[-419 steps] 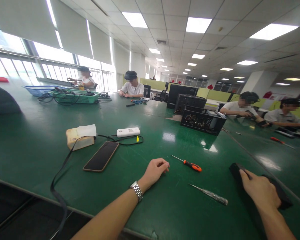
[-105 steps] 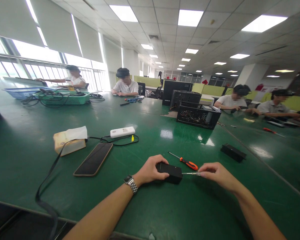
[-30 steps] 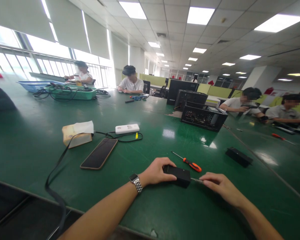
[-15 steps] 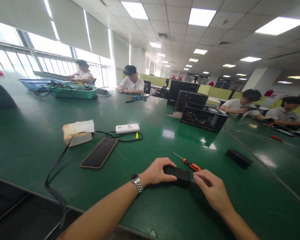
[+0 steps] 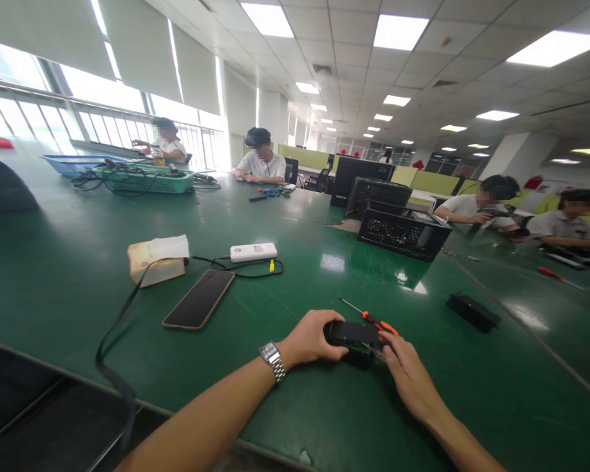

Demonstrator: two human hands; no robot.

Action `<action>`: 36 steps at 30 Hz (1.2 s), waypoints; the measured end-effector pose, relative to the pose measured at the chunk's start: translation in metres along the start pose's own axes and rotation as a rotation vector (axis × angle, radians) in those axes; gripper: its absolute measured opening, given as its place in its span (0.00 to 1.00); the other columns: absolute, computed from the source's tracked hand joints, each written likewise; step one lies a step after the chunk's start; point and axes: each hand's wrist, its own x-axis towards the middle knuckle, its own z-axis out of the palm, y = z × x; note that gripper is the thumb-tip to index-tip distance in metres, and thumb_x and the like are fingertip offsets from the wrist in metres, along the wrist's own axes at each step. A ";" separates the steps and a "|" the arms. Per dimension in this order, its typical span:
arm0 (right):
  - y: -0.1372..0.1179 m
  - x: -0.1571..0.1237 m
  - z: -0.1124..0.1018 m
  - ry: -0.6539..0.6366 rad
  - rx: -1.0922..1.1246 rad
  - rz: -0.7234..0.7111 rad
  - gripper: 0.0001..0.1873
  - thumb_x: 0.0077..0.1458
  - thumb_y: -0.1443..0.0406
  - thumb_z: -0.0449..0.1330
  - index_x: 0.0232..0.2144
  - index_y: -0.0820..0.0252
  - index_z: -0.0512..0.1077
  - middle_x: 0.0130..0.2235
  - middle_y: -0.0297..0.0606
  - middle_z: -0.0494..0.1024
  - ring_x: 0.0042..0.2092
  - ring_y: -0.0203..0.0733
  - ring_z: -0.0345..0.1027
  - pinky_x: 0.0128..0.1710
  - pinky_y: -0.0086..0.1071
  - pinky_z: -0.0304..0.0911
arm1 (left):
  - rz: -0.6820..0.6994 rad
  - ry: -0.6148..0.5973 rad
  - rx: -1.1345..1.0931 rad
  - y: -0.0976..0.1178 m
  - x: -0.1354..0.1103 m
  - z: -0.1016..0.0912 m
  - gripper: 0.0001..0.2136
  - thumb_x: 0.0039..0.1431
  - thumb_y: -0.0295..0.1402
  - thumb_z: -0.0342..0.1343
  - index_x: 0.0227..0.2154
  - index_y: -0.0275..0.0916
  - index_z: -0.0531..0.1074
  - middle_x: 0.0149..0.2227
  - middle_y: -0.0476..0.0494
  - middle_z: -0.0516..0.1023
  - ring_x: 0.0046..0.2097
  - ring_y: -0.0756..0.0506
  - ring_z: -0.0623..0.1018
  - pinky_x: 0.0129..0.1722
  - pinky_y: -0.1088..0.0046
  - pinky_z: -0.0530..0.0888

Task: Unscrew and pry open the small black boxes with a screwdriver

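My left hand [image 5: 314,337] grips the left end of a black rectangular box [image 5: 356,332], thumb in front and fingers behind. At its right end, the fingers of my right hand [image 5: 404,367] close on the box's edge, by a thin greyish strip [image 5: 373,351] along the near side. What the strip is, I cannot make out. The near side of the box lies in shadow. Just behind the box lies a screwdriver [image 5: 373,319] with an orange and black handle, its shaft pointing away to the left. A second black box-like part [image 5: 472,311] rests farther right.
On the green table [image 5: 275,406], left of my hands, are a phone [image 5: 200,299], a white device [image 5: 254,252] with a black cable, and a cream box [image 5: 158,260]. Cable baskets [image 5: 147,182], computer cases [image 5: 403,231] and a red screwdriver [image 5: 553,272] lie farther off. Several people sit around.
The black box has tilted, and its near side with the thin strip now shows. My right fingers have moved in against its right end. My left hand keeps its grip.
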 end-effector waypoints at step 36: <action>-0.025 -0.001 0.033 0.082 0.421 0.176 0.29 0.60 0.45 0.44 0.49 0.58 0.68 0.49 0.46 0.74 0.53 0.49 0.67 0.48 0.39 0.66 | -0.076 0.026 -0.107 -0.007 -0.002 0.007 0.19 0.41 0.37 0.68 0.37 0.36 0.74 0.36 0.48 0.77 0.38 0.45 0.75 0.38 0.74 0.69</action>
